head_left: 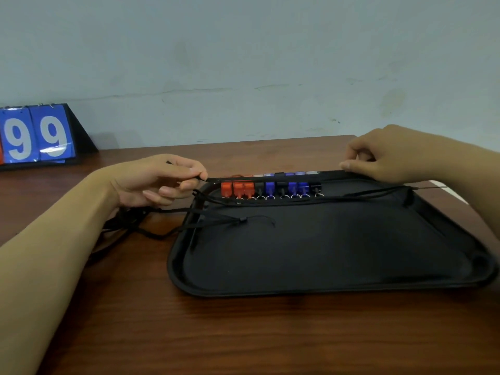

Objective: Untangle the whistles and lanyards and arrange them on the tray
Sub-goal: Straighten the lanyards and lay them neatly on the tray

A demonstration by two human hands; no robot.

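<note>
1. The left hand (159,180) pinches one end of a black lanyard (273,177) between thumb and forefinger, just outside the far left corner of the black tray (311,286)
2. The right hand (389,155) has its fingers curled down at the other end of that cord, at the tray's far right corner; it seems to pinch it, though the exact contact is hidden under the fingers
3. Between the two grips the lanyard runs taut and straight along the tray's far rim
4. Just on the near side of that stretched cord a row of whistles (270,188) stands inside the tray: three orange ones nearest the left grip, then black and blue ones toward the right grip, each with a small metal ring at its near end
5. Closer to the viewer than the row, more black lanyards (238,220) lie across the tray floor and spill over its left rim into a tangled heap (130,220) on the wooden table (135,334), under the left wrist
6. Well beyond the left grip, at the wall, a flip scoreboard (38,133) shows blue cards reading "9 9"
</note>
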